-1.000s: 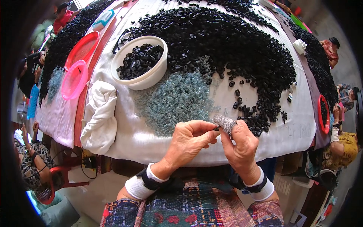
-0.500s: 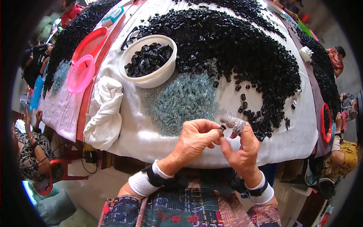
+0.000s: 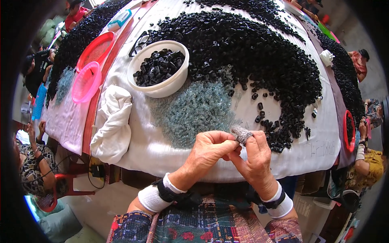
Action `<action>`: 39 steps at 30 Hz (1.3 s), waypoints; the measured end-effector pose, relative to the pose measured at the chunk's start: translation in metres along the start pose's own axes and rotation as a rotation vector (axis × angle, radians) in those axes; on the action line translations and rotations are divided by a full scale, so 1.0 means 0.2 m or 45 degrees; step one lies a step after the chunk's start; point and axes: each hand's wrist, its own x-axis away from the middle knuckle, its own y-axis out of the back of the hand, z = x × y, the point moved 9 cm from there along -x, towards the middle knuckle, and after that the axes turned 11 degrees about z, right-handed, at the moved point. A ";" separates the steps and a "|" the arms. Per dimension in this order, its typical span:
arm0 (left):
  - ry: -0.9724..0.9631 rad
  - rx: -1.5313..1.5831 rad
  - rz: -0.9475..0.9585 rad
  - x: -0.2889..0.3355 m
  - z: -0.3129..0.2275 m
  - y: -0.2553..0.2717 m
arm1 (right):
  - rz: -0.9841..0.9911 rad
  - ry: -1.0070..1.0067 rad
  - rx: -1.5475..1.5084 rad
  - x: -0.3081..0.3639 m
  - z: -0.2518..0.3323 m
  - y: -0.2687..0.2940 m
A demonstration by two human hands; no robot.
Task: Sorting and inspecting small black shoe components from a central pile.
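Note:
My left hand (image 3: 208, 152) is pinched shut, thumb against forefinger, at the near edge of the cloth-covered table. A small black plastic part showed in that pinch a moment ago; the fingers now hide it. My right hand (image 3: 255, 160) meets it, its fingertips closed against the left ones. Grey wrapping (image 3: 242, 135) covers a right fingertip. Whatever the right fingers grip is hidden. Just beyond both hands lies a heap of small pale-blue metal springs (image 3: 198, 111). A large pile of short black plastic parts (image 3: 251, 48) spreads behind it and to the right.
A white bowl (image 3: 162, 90) of black parts stands left of the springs. Nearer lies a crumpled white cloth (image 3: 111, 125). Pink and red baskets (image 3: 86, 83) sit on the left-hand table, a red-rimmed basket (image 3: 345, 131) on the right. Other people work at both sides.
My right hand has moved in to the left hand, and its fingers have closed at the left fingertips. The black part between them has gone out of sight.

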 end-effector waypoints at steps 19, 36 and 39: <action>0.077 0.028 0.011 0.03 -0.06 -0.01 | -0.062 0.125 -0.003 -0.01 0.01 0.06; 0.126 -0.385 0.300 0.04 -0.04 -0.07 | 0.095 0.112 -0.035 0.01 0.03 0.06; 0.041 -0.278 0.125 0.05 -0.18 0.01 | 0.092 -0.014 -0.075 -0.02 -0.11 0.11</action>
